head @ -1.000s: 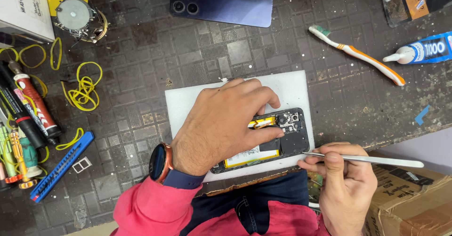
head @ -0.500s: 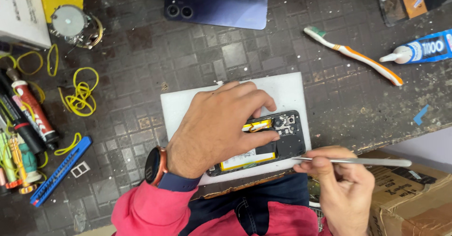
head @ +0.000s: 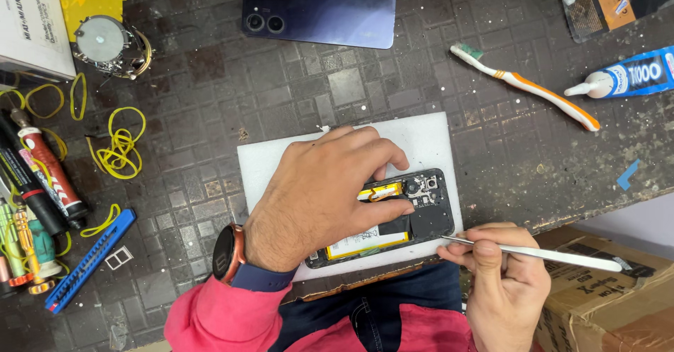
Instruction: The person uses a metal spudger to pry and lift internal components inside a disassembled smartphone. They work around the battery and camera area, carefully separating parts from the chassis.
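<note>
An opened phone (head: 421, 211) with its back off lies on a white foam pad (head: 428, 141), showing its battery and circuit board. My left hand (head: 319, 197) presses down on the phone, fingers spread over its upper half. My right hand (head: 502, 278) grips a thin metal pry tool (head: 540, 252) like a pen, its tip touching the phone's lower right edge. A smartwatch (head: 228, 253) sits on my left wrist above a pink sleeve.
The phone's dark blue back cover (head: 319, 8) lies at the top. A toothbrush (head: 526, 88) and a glue tube (head: 628, 76) are at the right. Yellow rubber bands (head: 119, 145), pens, a blue tool (head: 88, 261) and a small SIM tray (head: 118, 257) are at the left. A cardboard box (head: 611, 296) stands lower right.
My right hand has slid the pry tool slightly left along the phone's lower edge. The left hand stays pressed on the phone.
</note>
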